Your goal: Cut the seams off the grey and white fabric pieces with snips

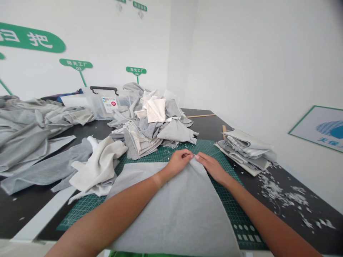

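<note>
The left hand (178,163) pinched the tip of the grey fabric panel (171,210) while the right hand (211,167) pressed open along its edge, keeping it smooth on the green cutting mat (235,217).

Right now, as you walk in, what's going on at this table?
A person's left hand and right hand are both at the top corner of a grey fabric piece lying on a green cutting mat. A heap of grey and white fabric pieces sits beyond the mat, a folded stack to its right, and white trimmings lie on the black table.
</note>
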A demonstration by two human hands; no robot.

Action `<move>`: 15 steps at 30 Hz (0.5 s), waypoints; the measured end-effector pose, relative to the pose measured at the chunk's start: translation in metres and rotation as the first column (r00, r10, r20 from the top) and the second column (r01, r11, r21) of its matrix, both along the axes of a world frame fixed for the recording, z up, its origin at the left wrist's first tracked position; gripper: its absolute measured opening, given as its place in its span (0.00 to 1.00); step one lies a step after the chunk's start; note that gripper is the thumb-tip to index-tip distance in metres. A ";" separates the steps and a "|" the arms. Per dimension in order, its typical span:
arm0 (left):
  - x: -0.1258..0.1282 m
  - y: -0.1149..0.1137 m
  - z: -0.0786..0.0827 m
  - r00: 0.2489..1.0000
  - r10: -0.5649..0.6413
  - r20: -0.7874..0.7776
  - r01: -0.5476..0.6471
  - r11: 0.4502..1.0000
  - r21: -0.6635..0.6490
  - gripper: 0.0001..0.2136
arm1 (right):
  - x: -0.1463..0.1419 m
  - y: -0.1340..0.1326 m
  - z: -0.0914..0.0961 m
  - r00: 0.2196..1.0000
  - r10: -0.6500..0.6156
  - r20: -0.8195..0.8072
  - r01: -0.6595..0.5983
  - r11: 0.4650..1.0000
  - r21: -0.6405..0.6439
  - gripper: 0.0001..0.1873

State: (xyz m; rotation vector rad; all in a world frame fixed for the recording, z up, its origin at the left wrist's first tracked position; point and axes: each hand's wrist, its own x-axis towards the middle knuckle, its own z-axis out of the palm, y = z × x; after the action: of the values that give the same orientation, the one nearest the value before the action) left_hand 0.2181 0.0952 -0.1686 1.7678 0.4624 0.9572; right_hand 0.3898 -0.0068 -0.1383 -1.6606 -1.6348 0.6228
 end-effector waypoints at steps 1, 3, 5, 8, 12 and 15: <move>0.000 0.000 0.000 1.000 -0.001 0.000 0.001 1.000 -0.003 0.11 | 0.000 0.000 0.000 1.000 -0.003 0.012 0.003 1.000 -0.001 0.24; 0.000 0.000 0.000 1.000 -0.002 0.003 0.002 1.000 -0.004 0.11 | -0.001 0.000 0.000 0.999 -0.008 0.032 0.008 1.000 0.002 0.23; 0.000 0.000 0.001 1.000 -0.001 0.013 0.002 1.000 -0.001 0.11 | -0.002 -0.001 0.001 0.999 -0.014 0.048 0.013 1.000 0.008 0.23; 0.000 0.000 0.002 1.000 -0.001 0.024 0.001 1.000 -0.004 0.10 | -0.004 -0.002 0.001 0.997 -0.022 0.068 0.022 1.000 0.015 0.23; 0.000 -0.001 0.002 1.000 0.001 0.022 -0.001 1.000 -0.017 0.11 | -0.005 -0.001 0.001 0.996 -0.029 0.078 0.028 0.999 0.020 0.22; 0.000 -0.001 0.002 1.000 0.002 0.024 -0.002 1.000 -0.020 0.11 | -0.006 0.000 -0.001 0.997 -0.047 0.054 0.044 0.998 0.048 0.23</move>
State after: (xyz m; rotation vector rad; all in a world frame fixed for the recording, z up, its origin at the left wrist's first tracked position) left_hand 0.2184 0.0941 -0.1664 1.7359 0.4572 0.9709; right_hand 0.3837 -0.0069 -0.1390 -1.6893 -1.6335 0.5161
